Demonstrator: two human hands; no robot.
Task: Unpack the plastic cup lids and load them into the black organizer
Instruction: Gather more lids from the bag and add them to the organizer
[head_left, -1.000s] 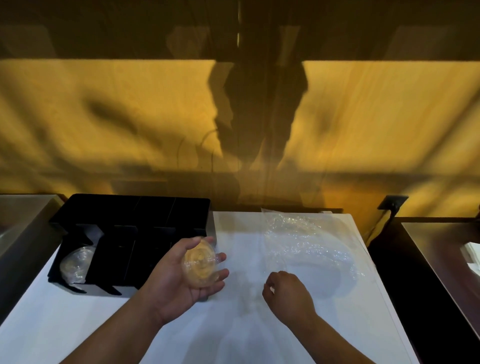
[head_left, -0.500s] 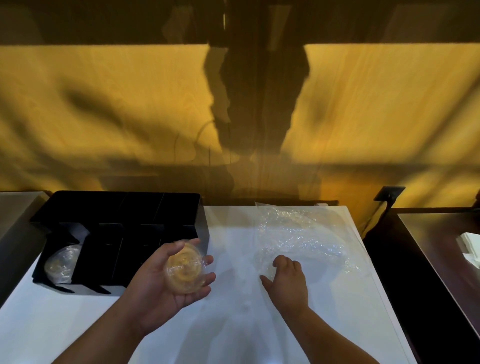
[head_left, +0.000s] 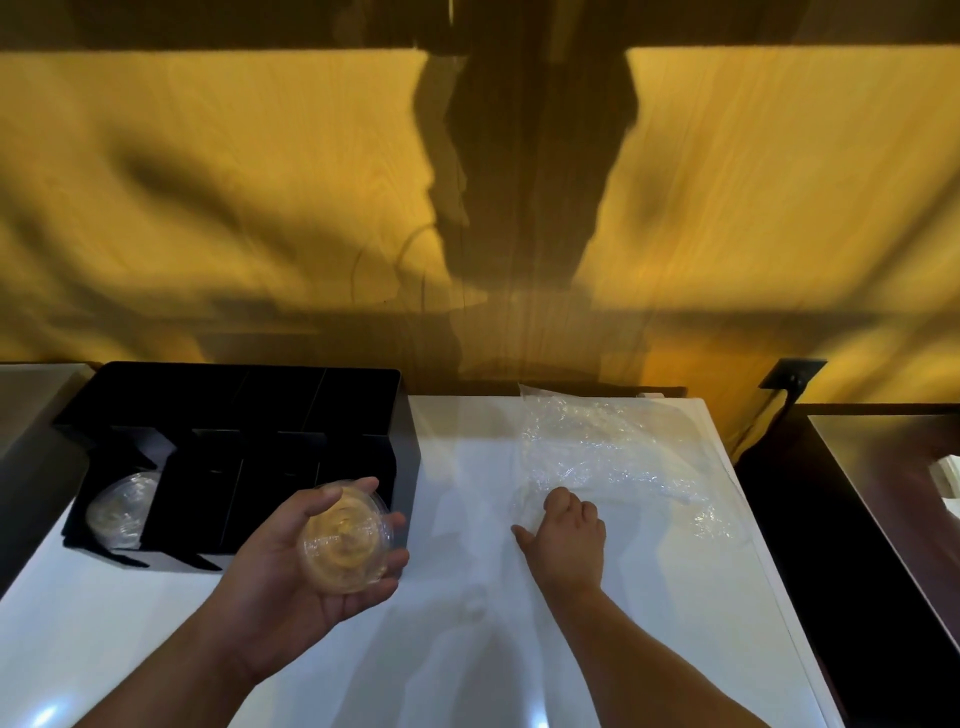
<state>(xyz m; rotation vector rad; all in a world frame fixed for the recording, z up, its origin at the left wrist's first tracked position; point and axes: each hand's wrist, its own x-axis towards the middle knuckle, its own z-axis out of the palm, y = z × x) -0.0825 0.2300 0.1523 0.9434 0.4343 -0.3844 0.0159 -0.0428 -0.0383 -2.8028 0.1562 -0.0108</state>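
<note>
We read no text, label, brand, number or sign anywhere: the organizer (head_left: 234, 395), the lids (head_left: 345, 545), the bag (head_left: 597, 447) and the table (head_left: 156, 623) all show plain, unmarked surfaces to us.

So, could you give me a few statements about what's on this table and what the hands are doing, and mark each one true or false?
1. The left hand holds a stack of clear lids. True.
2. The organizer is white. False: it is black; the table is white.
3. The organizer's leftmost compartment already contains lids. True.
4. The right hand holds a cup. False: its fingers curl on the near end of the clear plastic bag.
5. The bag lies inside the organizer. False: it lies on the table, to the right of the organizer.
</note>
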